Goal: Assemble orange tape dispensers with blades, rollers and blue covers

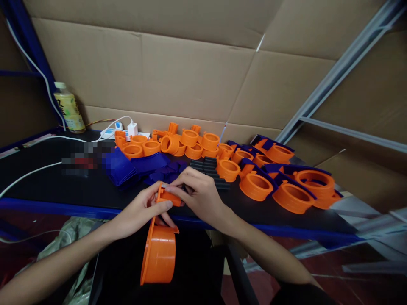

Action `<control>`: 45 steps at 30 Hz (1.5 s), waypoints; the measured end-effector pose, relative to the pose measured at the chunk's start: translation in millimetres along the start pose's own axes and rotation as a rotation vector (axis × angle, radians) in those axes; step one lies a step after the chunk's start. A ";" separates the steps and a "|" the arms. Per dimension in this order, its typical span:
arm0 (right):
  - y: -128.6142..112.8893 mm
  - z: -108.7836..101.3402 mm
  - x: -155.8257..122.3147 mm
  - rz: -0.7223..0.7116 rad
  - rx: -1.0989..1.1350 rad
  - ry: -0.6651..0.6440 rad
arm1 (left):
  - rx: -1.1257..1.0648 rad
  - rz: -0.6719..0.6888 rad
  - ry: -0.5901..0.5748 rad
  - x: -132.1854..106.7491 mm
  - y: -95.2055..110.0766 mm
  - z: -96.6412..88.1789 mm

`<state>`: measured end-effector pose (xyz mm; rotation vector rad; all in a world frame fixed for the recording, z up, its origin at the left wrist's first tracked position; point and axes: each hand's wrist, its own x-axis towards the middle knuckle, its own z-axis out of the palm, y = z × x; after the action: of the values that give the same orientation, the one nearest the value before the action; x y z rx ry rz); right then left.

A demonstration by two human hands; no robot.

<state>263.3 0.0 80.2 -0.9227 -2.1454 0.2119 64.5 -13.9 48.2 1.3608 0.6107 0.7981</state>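
Note:
My left hand (143, 212) is closed around the narrow upper end of an orange plastic ring part (159, 254), whose wide round collar hangs down over the table's front edge. The fingers of my right hand (197, 192) are pinched at the top of that same part, near a small greyish piece by the fingertips that is too small to name. Just beyond my hands lie loose blue flat pieces (149, 163) and a stack of them (119, 167). Several black ribbed strips (210, 167) lie behind my right hand.
Several orange ring parts (189, 137) are heaped at the back. To the right, others (256, 186) have blue pieces attached. A bottle (70, 108), a power strip (140, 134) and white cables stand at the left. Cardboard (190, 76) walls the back; a metal rack post (333, 72) rises at right.

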 end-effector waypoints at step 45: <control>-10.3 7.8 -32.5 -0.080 -0.076 0.310 | 0.008 0.028 0.058 1.4 -4.5 1.0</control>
<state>266.3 -28.3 59.9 -0.8503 -1.9074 -0.0512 66.8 -13.5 44.0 1.3600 0.6424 0.8605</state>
